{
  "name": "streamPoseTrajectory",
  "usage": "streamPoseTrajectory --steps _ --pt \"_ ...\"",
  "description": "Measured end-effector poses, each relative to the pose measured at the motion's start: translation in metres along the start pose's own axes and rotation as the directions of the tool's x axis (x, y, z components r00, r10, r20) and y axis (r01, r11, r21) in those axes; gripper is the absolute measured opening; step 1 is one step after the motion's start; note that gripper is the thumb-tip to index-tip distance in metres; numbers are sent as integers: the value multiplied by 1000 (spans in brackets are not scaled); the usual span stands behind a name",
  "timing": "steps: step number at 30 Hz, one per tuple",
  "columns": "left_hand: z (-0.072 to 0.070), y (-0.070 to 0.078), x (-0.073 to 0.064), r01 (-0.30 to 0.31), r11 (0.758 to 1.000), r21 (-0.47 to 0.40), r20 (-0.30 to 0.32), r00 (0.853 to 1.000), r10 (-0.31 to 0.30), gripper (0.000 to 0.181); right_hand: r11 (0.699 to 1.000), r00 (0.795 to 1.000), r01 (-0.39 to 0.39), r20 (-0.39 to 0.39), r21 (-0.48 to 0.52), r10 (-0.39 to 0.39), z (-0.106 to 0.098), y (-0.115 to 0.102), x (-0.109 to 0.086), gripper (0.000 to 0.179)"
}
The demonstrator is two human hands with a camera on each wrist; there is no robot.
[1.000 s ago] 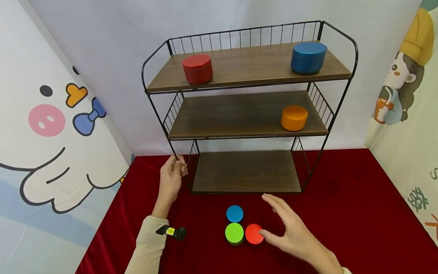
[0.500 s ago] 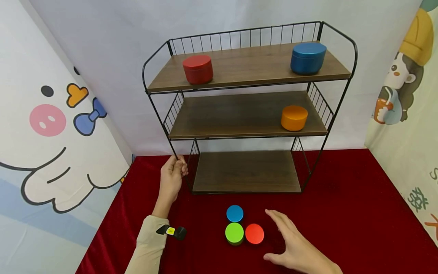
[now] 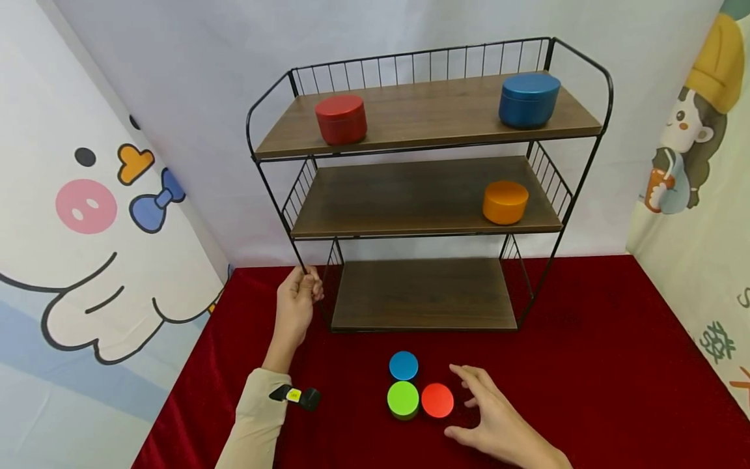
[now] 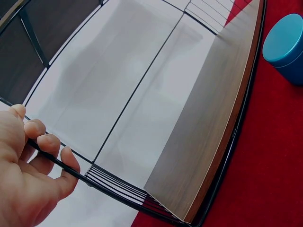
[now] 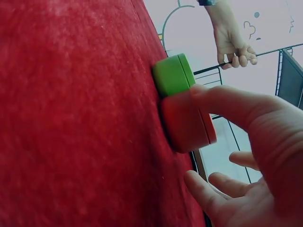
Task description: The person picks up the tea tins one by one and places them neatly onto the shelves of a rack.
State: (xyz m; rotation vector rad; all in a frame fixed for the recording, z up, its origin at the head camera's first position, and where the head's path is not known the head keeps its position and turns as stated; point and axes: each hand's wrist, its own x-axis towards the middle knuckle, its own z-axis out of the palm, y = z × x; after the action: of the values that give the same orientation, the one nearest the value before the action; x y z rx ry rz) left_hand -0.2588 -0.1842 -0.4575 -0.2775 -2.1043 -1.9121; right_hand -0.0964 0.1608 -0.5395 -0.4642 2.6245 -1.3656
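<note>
My left hand (image 3: 297, 299) grips the black front post at the left side of a three-tier shelf rack (image 3: 428, 218); in the left wrist view its fingers curl round the thin metal bar. Low on the right, my right hand (image 3: 498, 417) is spread beside a red round tin (image 3: 437, 400), thumb and fingers apart with nothing between them. A green round tin (image 3: 403, 399) stands just left of the red one, and a blue round tin (image 3: 403, 366) stands behind the green. All three sit on the red cloth in front of the rack.
The top shelf bears a dark red tin (image 3: 342, 120) at left and a larger blue tin (image 3: 529, 101) at right. An orange tin (image 3: 505, 202) stands on the middle shelf's right end. Printed cloth walls (image 3: 88, 273) flank the red cloth (image 3: 597, 365).
My right hand has drawn back toward the front, away from the rack, and its thumb no longer overlaps the red tin in the head view. My left hand keeps its grip on the post.
</note>
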Motion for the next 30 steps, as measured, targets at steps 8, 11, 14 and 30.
streamPoseTrajectory --steps 8,11,14,30 --pt "0 0 0 4 1000 1 2 1000 -4 26 999 1000 28 6 34 -28 5 2 5 87" --pt "0 -1 0 4 1000 1 1 1000 -4 26 998 999 36 6 43 -37 6 2 7 83" --pt "1 -1 0 7 1000 3 -2 1000 -7 25 998 999 36 10 50 -37 7 1 8 80" --pt "0 -2 0 1 1000 16 -4 1000 -1 27 999 999 21 34 44 -22 13 -1 14 65"
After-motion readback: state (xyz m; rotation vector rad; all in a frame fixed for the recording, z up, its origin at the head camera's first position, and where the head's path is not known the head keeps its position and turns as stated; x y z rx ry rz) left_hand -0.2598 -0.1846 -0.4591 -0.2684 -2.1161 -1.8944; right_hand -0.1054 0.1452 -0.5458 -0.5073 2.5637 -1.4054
